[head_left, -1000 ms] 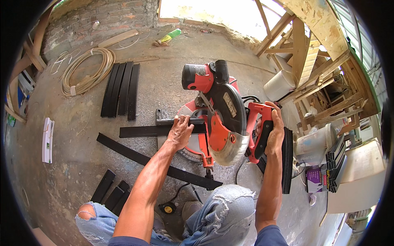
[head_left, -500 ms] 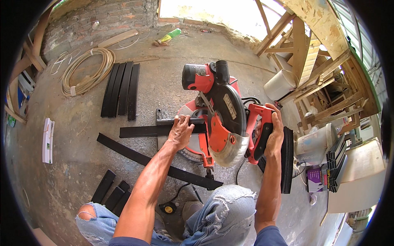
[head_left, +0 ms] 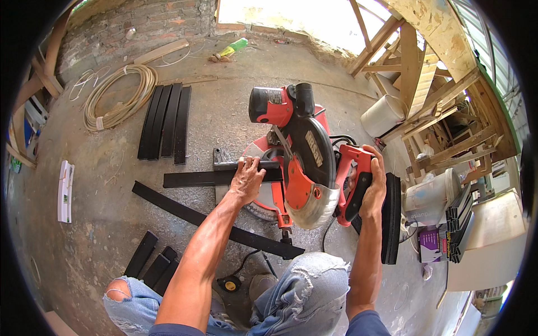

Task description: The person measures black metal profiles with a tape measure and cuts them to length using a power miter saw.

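Note:
A red and black miter saw (head_left: 314, 147) stands on the concrete floor before me. My right hand (head_left: 374, 185) is wrapped round its red and black handle (head_left: 356, 182), at the right of the blade guard. With its fingers over the saw's fence (head_left: 224, 158), my left hand (head_left: 246, 180) grips a straight black bar (head_left: 196, 179) against it. The bar's right end runs toward the blade; guard and saw head hide the meeting point. A longer black strip (head_left: 190, 215) lies slantwise on the floor nearer to me, under my left forearm.
Several black pieces (head_left: 164, 123) lie side by side at the far left, beside a coiled hose (head_left: 120, 98). Shorter black pieces (head_left: 140, 255) are near my left knee. A tape measure (head_left: 230, 284) sits between my feet. Buckets (head_left: 431, 196) and stacked wood (head_left: 448, 123) stand at the right.
The saw head and my right hand on its handle have shifted very slightly downward in the picture. My left hand and the bar stay in place.

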`<state>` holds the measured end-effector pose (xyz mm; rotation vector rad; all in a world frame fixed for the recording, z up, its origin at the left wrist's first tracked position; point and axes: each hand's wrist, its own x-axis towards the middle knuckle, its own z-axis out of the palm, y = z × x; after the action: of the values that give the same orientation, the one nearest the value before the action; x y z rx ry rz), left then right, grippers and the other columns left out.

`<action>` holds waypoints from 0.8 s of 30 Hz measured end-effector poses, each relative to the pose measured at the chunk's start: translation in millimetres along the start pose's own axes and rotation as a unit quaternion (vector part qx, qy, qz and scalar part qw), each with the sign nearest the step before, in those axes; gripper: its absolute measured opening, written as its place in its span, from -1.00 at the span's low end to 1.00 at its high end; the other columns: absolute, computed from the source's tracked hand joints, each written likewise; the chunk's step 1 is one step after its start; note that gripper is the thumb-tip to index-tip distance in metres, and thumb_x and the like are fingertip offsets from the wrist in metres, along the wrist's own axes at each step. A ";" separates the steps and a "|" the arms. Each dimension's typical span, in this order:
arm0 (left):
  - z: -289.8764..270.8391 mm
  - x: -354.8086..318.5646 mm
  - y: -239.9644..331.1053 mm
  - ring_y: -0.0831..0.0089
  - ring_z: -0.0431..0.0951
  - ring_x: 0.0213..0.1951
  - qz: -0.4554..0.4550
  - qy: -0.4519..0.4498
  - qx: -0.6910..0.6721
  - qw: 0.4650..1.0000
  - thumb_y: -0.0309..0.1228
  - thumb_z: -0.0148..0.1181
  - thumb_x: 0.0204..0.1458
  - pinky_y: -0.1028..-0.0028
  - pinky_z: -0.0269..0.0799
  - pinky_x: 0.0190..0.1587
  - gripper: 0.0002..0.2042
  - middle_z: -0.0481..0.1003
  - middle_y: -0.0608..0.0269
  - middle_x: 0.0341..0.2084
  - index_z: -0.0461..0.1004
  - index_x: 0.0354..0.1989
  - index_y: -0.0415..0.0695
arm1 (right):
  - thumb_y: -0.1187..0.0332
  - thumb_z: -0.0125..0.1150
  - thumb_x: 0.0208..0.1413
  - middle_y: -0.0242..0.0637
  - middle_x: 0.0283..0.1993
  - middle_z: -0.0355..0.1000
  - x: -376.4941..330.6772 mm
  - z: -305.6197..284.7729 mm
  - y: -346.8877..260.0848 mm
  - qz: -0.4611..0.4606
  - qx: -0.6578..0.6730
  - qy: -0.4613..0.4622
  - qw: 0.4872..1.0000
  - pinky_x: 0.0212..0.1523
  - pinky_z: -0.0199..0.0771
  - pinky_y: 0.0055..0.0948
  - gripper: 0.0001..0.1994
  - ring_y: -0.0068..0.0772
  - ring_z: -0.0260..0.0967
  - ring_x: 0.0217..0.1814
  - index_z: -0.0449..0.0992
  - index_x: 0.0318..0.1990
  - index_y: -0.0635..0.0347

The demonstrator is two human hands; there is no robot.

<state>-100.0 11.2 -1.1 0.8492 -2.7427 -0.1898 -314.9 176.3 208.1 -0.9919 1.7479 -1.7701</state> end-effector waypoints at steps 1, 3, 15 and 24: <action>-0.1 0.8 1.0 0.00 0.23 0.24 0.001 0.004 0.002 1.000 -0.44 0.49 -0.16 0.03 0.04 0.33 -0.63 0.32 -0.02 0.08 0.62 -0.11 -0.17 | -0.03 -0.12 0.44 -0.41 -0.54 0.40 -0.7 -0.8 -0.2 -0.001 -0.002 0.001 1.000 -0.60 0.32 -0.58 -0.51 -0.65 0.29 -0.62 0.39 0.25 0.14; -0.6 2.3 2.1 0.00 0.23 0.24 0.001 -0.001 -0.003 1.000 -0.44 0.49 -0.16 0.02 0.04 0.33 -0.63 0.32 -0.02 0.08 0.62 -0.11 -0.17 | -0.03 -0.12 0.44 -0.41 -0.54 0.40 -0.6 -4.2 2.8 -0.006 -0.004 0.000 1.000 -0.60 0.32 -0.59 -0.51 -0.65 0.29 -0.62 0.39 0.25 0.14; -3.7 1.3 0.9 0.01 0.24 0.22 -0.003 -0.013 -0.006 1.000 -0.44 0.49 -0.19 0.01 0.03 0.33 -0.62 0.33 -0.01 0.06 0.63 -0.11 -0.15 | 0.02 -0.13 0.45 -0.43 -0.53 0.41 -8.3 -3.7 9.8 -0.008 0.014 0.005 1.000 -0.60 0.32 -0.61 -0.56 -0.68 0.29 -0.62 0.40 0.24 0.12; -7.8 1.9 2.8 -0.01 0.24 0.24 -0.006 -0.020 -0.013 1.000 -0.42 0.49 -0.18 0.01 0.02 0.35 -0.62 0.33 -0.03 0.07 0.63 -0.11 -0.16 | 0.02 -0.14 0.45 -0.43 -0.54 0.39 -13.6 -2.7 13.7 -0.016 0.018 0.008 1.000 -0.60 0.29 -0.62 -0.54 -0.68 0.27 -0.62 0.38 0.25 0.16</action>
<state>-100.8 12.1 7.4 0.8650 -2.7660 -0.2484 -310.5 187.1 192.6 -0.9976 1.7131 -1.8279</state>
